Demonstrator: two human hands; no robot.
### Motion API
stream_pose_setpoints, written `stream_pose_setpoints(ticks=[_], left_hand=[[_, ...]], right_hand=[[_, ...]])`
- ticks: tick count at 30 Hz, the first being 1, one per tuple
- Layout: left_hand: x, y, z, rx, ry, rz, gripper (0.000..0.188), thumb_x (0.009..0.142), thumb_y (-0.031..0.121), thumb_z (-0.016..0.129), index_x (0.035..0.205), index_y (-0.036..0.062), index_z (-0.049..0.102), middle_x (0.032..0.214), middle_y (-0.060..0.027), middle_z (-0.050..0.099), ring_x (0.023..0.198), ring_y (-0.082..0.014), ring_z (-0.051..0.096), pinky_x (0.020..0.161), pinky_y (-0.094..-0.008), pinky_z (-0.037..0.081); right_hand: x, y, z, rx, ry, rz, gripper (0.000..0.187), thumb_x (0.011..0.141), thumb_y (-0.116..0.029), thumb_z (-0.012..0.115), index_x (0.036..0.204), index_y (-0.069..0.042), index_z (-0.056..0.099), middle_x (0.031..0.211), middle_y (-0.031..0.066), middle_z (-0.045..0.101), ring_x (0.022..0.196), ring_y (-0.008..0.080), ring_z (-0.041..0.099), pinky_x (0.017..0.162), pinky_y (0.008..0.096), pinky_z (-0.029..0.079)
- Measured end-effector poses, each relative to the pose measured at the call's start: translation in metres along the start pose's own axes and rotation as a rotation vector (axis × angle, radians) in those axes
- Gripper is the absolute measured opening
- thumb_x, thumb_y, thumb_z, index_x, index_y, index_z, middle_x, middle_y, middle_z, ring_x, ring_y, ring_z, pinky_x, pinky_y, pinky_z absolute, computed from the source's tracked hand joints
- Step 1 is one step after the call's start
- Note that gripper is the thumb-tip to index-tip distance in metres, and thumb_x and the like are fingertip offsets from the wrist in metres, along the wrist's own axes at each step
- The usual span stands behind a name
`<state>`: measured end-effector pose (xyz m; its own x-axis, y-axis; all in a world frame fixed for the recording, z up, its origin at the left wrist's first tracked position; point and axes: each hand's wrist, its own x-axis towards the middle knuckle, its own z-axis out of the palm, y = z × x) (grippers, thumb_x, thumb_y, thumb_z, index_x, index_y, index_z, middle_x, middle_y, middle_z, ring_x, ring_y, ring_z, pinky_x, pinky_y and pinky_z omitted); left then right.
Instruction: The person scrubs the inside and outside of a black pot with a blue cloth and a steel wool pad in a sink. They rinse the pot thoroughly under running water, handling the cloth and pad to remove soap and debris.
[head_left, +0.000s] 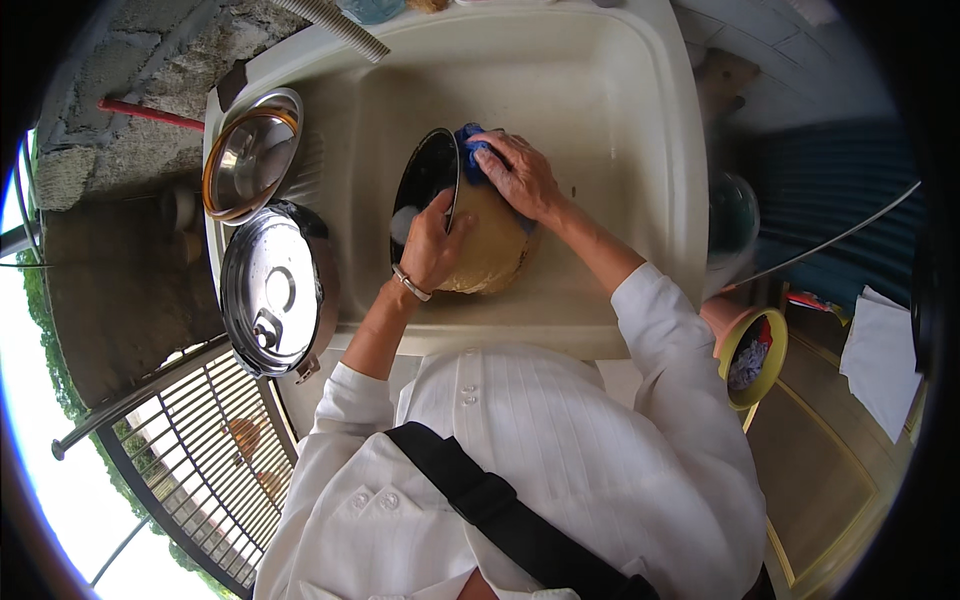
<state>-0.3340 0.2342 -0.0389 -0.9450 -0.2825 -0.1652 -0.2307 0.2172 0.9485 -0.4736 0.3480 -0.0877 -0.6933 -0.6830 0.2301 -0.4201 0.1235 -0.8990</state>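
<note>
A round pot (500,240), tan outside and black inside, lies tipped on its side in the sink, its mouth turned to the left. My left hand (437,245) grips its near rim, some fingers reaching inside and the thumb on the outer wall. On the far side, my right hand (518,178) presses a crumpled blue cloth or scrubber (468,143) against the outside by the rim. Its fingers are bent over the blue piece and partly cover it. Inside the mouth, a pale round patch (402,224) shows; I cannot make out what it is.
Around the pot is the cream sink basin (560,60). On its left ledge rest a steel lid with an orange ring (255,150) and a shiny steel cooker (275,290). A ribbed hose (340,28) hangs at the back. A yellow-rimmed bin (737,398) stands at the right.
</note>
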Motion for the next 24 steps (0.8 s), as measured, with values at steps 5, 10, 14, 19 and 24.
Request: stream_pose_setpoints(ticks=[5, 10, 14, 19, 24], left_hand=[[-0.008, 0.045, -0.027, -0.11, -0.147, -0.074, 0.037, 0.086, 0.01, 0.057, 0.118, -0.0053, 0.048, 0.089, -0.0076, 0.063, 0.08, -0.0085, 0.057, 0.07, -0.0226, 0.046], [-0.015, 0.078, -0.042, -0.26, -0.143, -0.084, 0.038, 0.086, 0.009, 0.058, 0.119, -0.0072, 0.045, 0.098, -0.0069, 0.062, 0.088, -0.0088, 0.056, 0.077, -0.0212, 0.044], [-0.01, 0.081, -0.05, -0.264, -0.138, -0.06, 0.039, 0.086, 0.008, 0.058, 0.119, -0.0075, 0.044, 0.097, -0.0069, 0.062, 0.086, -0.0083, 0.056, 0.077, -0.0204, 0.043], [-0.003, 0.062, -0.041, -0.151, -0.104, 0.032, 0.038, 0.086, 0.008, 0.059, 0.119, -0.0063, 0.046, 0.09, -0.0029, 0.061, 0.079, -0.0051, 0.053, 0.07, -0.0178, 0.042], [0.009, 0.052, -0.039, 0.199, -0.075, 0.025, 0.036, 0.085, 0.005, 0.057, 0.118, -0.0059, 0.047, 0.092, -0.0091, 0.065, 0.08, -0.0095, 0.058, 0.072, -0.0219, 0.045]], right_hand=[[0.051, 0.052, -0.025, 0.605, -0.33, 0.294, 0.035, 0.091, -0.035, 0.049, 0.108, -0.006, 0.059, 0.102, 0.0013, 0.062, 0.089, 0.0115, 0.057, 0.08, 0.0265, 0.045], [0.039, 0.079, -0.021, 1.096, -0.285, 0.86, 0.037, 0.091, -0.036, 0.05, 0.109, -0.005, 0.058, 0.106, 0.005, 0.061, 0.09, 0.0141, 0.058, 0.077, 0.0296, 0.048], [-0.01, 0.119, 0.011, 1.363, -0.054, 0.851, 0.041, 0.092, -0.037, 0.046, 0.115, -0.005, 0.053, 0.111, 0.0065, 0.058, 0.091, 0.0164, 0.058, 0.078, 0.0324, 0.049], [-0.06, 0.069, 0.028, 1.553, -0.066, 0.819, 0.045, 0.093, -0.04, 0.043, 0.121, -0.006, 0.049, 0.116, 0.0075, 0.056, 0.094, 0.0187, 0.058, 0.079, 0.0342, 0.049], [-0.071, -0.005, 0.0, 1.768, -0.145, 0.864, 0.057, 0.092, -0.05, 0.037, 0.131, -0.008, 0.039, 0.126, 0.0089, 0.048, 0.106, 0.0227, 0.054, 0.083, 0.0401, 0.047]])
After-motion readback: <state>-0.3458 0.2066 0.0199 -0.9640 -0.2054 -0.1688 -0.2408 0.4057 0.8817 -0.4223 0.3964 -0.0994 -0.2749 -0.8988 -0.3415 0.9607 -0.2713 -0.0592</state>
